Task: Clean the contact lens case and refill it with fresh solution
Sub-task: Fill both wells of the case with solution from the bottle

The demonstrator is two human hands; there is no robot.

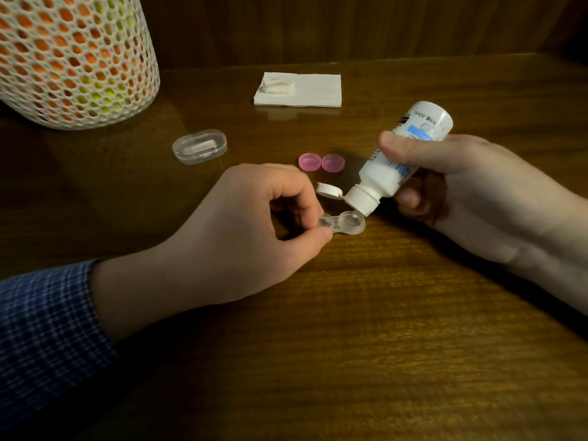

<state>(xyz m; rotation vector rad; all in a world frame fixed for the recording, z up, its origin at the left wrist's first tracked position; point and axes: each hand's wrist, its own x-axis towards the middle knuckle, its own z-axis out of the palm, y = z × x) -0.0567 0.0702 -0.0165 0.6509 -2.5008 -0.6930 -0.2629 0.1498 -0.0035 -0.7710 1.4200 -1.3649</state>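
Observation:
A clear two-well contact lens case (345, 223) lies on the wooden table (366, 329). My left hand (254, 230) pinches its left well between thumb and forefinger. My right hand (461, 183) grips a white solution bottle (397, 160), tipped down to the left. The bottle's flip cap (329, 189) hangs open and its nozzle sits just over the right well. Two pink case lids (321, 162) lie side by side behind the case, undersides up.
A folded white tissue (299, 90) with a crumpled piece on it lies at the back. A small clear oval box (199, 146) sits left of the lids. A tall white mesh-covered object (73, 58) with orange and yellow inside stands at the back left.

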